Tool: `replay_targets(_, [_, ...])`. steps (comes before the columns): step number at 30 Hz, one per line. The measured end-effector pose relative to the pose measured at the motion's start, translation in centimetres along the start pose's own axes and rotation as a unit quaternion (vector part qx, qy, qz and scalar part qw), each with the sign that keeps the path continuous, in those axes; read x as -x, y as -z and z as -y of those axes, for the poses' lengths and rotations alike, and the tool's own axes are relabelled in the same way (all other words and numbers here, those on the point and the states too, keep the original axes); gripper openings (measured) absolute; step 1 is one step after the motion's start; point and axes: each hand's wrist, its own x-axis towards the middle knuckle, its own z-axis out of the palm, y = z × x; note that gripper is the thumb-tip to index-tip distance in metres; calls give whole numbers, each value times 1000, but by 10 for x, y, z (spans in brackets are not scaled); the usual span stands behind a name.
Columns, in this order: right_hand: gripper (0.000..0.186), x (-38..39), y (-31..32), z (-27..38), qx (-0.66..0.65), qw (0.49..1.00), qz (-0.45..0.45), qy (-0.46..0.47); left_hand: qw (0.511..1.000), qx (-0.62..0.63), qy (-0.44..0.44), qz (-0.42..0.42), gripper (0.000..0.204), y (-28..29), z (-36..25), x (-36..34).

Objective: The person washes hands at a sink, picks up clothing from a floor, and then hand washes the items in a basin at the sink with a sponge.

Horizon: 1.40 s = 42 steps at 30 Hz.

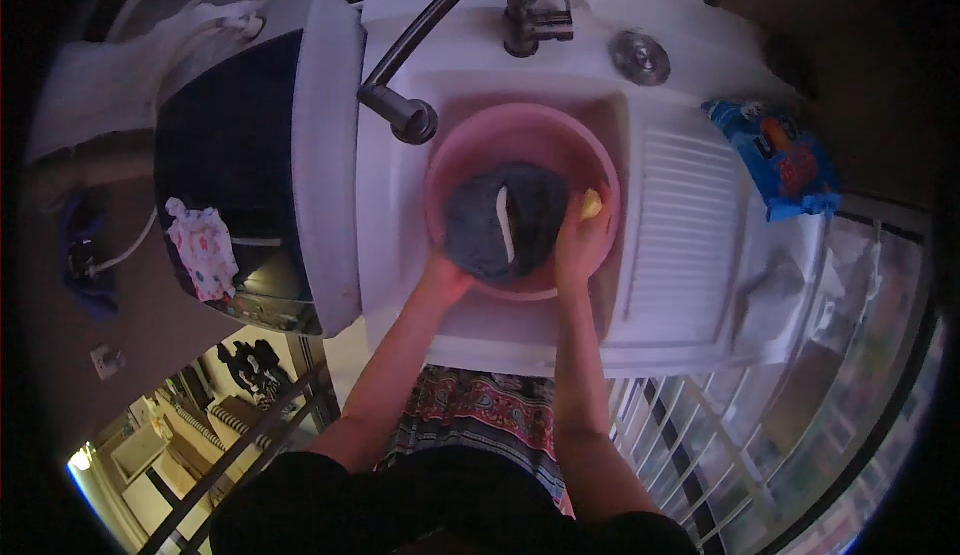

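Basin (pixel 505 127), pink, in white sink (pixel 392 180); dark blue-grey cloth (pixel 475 225) inside. Right hand (pixel 580 243): seemingly clamped on yellow lump (pixel 591 204), liable to slip if slick. Left hand (pixel 448 275): at cloth's near edge, fingers hidden, grip impossible to tell.

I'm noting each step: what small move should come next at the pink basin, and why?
Probably bring the yellow piece, perhaps soap, onto the dark cloth: the right hand holds it near the cloth's right edge, and the left hand, at its lower left, could steady the cloth.
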Motion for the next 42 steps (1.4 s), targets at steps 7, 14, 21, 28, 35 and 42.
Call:
replay_targets(7, [52, 17, -34, 12, 4, 970, 228, 90, 991, 113, 65, -38, 49, -25, 31, -7])
replay_targets(14, [44, 14, -53, 2, -65, 966, 241, 64, 988, 129, 74, 45, 46, 1, 34, -32])
replay_targets(21, [38, 39, -52, 0, -101, 966, 184, 149, 989, 117, 78, 37, 41, -19, 14, -15])
replay_targets(28, [47, -51, -9, -29, -123, 936, 310, 113, 804, -582, 11, 119, 27, -9, -25, -13])
replay_targets(35, [45, -59, 18, -36, -10, 930, 362, 60, 603, -722, -337, 39, 24, -36, -43, 7])
replay_targets(42, [36, 14, 39, 43, 40, 902, 391, 180, 800, -593, -87, 23, 41, 19, 38, -27])
